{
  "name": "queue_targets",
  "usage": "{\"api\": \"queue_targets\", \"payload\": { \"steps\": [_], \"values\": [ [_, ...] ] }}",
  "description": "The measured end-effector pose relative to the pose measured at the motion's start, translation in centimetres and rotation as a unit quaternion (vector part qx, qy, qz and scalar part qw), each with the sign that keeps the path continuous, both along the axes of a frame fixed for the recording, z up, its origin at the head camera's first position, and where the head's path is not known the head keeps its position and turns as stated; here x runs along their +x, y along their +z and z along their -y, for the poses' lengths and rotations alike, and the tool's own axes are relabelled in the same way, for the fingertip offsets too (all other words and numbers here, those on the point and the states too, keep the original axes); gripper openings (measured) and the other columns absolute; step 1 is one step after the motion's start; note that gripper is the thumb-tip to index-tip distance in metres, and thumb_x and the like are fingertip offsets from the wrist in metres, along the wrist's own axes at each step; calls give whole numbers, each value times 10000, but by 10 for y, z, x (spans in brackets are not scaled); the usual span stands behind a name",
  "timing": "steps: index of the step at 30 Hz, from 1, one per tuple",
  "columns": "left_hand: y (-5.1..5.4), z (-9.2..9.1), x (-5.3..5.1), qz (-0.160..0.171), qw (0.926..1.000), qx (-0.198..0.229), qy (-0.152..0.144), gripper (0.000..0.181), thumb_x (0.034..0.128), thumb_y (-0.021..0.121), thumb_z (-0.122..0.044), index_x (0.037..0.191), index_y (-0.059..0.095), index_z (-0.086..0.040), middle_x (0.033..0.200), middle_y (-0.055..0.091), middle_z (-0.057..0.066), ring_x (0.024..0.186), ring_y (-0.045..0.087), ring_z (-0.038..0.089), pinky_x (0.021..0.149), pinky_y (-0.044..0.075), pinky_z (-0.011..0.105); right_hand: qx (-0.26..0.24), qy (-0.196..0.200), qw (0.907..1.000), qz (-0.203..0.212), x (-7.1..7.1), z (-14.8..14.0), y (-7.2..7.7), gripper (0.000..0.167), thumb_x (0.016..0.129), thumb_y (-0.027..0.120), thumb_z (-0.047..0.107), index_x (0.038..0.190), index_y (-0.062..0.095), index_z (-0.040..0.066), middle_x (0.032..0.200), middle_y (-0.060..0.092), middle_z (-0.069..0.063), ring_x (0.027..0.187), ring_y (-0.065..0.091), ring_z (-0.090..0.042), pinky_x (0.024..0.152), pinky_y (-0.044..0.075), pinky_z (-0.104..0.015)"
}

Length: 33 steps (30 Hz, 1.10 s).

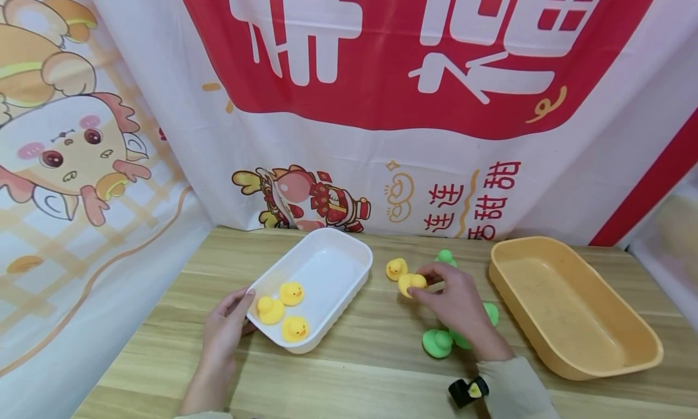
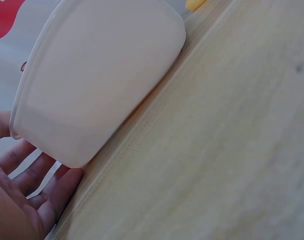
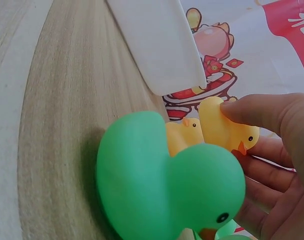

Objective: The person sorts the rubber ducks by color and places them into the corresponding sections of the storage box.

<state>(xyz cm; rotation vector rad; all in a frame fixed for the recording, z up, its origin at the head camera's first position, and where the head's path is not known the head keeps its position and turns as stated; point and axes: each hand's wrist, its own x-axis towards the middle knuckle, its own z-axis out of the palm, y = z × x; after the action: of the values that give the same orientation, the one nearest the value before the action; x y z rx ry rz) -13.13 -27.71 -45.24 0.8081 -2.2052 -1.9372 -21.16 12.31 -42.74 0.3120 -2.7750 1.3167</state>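
Observation:
My left hand (image 1: 223,328) grips the near left corner of a white plastic basin (image 1: 334,264), its thumb on the rim and its fingers against the outer wall. Inside the basin sit three yellow rubber ducks (image 1: 295,329), gathered toward the left end. Between thumb and fingers, my right hand (image 1: 458,298) pinches another yellow rubber duck (image 3: 219,120) right of the basin. Just beside that duck, one more yellow duck (image 1: 396,269) is on the table. Several green rubber ducks (image 1: 437,343) lie around and beneath the right hand; a green duck (image 3: 136,175) looms close in the right wrist view.
An orange-tan plastic basin (image 1: 561,310) stands on the wooden table (image 1: 371,376) at the right. Behind the table hangs a printed white and red cloth (image 1: 382,116), with another printed cloth (image 1: 71,273) at the left. A black strap (image 1: 468,392) is on the right wrist.

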Motion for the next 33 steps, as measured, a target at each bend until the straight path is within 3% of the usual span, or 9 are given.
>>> {"api": "queue_targets", "payload": {
  "steps": [19,27,33],
  "values": [
    [-1,1,0,41,10000,-15,-40,629,1076,606,-526,1556,525,-129,1631,509,118,1033,619,-48,846,586,159,-177,155,9997,19,-1,2,-2,317,920,872,289,1180,762,145,1131,772,-32,1054,699,-196,845,649,-341],
    [-1,0,0,31,10000,-22,-43,630,1077,603,-529,1554,525,-125,1630,510,124,1030,623,-42,848,585,162,-553,130,9984,-1,8,7,15,350,901,891,309,1195,772,161,1156,774,-36,1051,705,-188,807,623,-239],
    [-1,0,0,43,10000,-52,-30,627,1079,598,-529,1551,528,-122,1622,511,118,1040,618,-26,843,583,163,-914,278,9952,-191,19,14,30,323,875,913,262,1158,787,170,1118,790,-19,1010,709,-175,803,624,-234]
  ]
}}
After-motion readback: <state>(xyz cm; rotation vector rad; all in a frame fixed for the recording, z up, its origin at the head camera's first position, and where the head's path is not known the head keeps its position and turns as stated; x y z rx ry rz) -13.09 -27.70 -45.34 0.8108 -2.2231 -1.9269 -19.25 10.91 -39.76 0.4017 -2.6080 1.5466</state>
